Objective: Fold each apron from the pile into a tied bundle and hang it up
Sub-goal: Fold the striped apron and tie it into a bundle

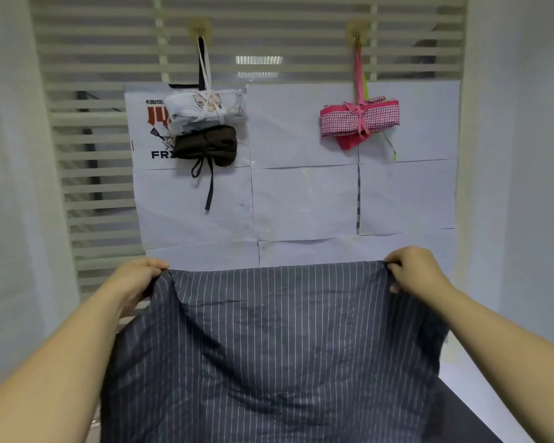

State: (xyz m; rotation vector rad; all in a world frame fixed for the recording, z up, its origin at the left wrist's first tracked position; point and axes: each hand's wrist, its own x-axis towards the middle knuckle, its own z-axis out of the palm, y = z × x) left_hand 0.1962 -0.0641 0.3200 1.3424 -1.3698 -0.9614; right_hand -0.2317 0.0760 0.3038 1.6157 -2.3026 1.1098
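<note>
While you hold it up in front of you, the dark grey apron with thin white pinstripes point(269, 346) fills the lower middle of the frame, its top edge stretched nearly level between your two hands. Your left hand point(138, 279), at the lower left, is closed on the left corner of that edge, fingers pinching the cloth. Your right hand point(413, 270), at the lower right, is closed on the right corner in the same way. The fabric sags from both corners and runs down out of the bottom of the frame.

Behind the cloth, white paper sheets point(304, 199) cover the wall in the centre, with pale horizontal blinds point(93, 129) above and to the left. Two hooks sit near the top. From the left hook point(200, 27) hang a white printed tied bundle point(205, 108) and, touching it just below, a dark brown tied bundle point(207, 147) with black ties dangling. From the right hook point(358, 31) hangs a pink and red checked tied bundle point(360, 121) on a pink strap. A strip of pale counter point(493, 388) shows at the lower right, beside the apron.
</note>
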